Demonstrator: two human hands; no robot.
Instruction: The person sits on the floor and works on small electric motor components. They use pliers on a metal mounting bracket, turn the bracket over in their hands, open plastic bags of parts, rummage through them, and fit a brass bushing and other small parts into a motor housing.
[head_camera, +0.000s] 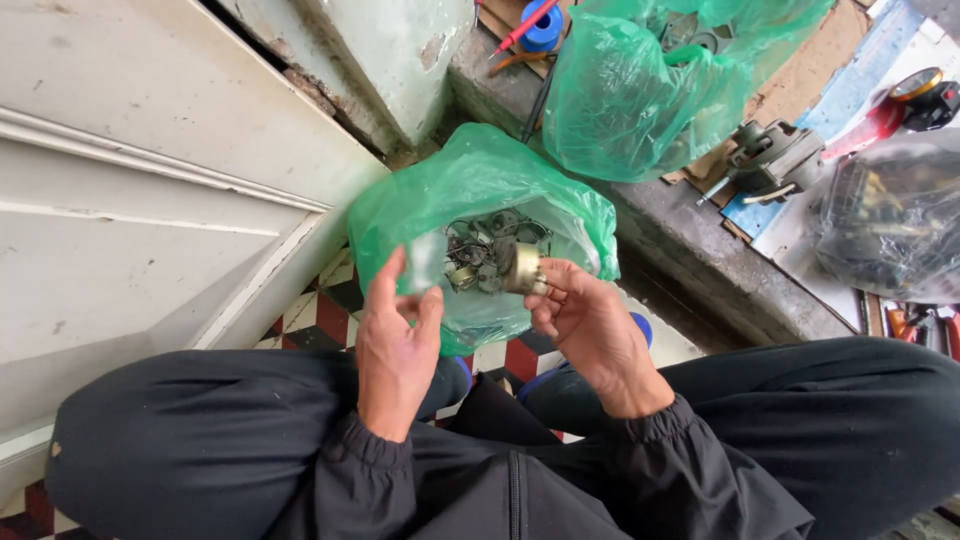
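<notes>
Your left hand (395, 335) is pinching the rim of the green plastic bag (440, 200) between thumb and fingertips, its grip nearly closed on the film; the patch of bag right there is blurring, so you cannot make out exactly how much plastic it is catching. The bag is sitting open between your knees, over the tiled floor (320, 315), and the tangle of small metal parts (480, 250) inside is too dim to tell apart. Your right hand (590, 330) is holding a small round brass-coloured part (522, 268) at the bag's mouth, fingers curling round it and hiding its far side. A second green bag (640, 90) is lying beyond, cut off by the top edge
</notes>
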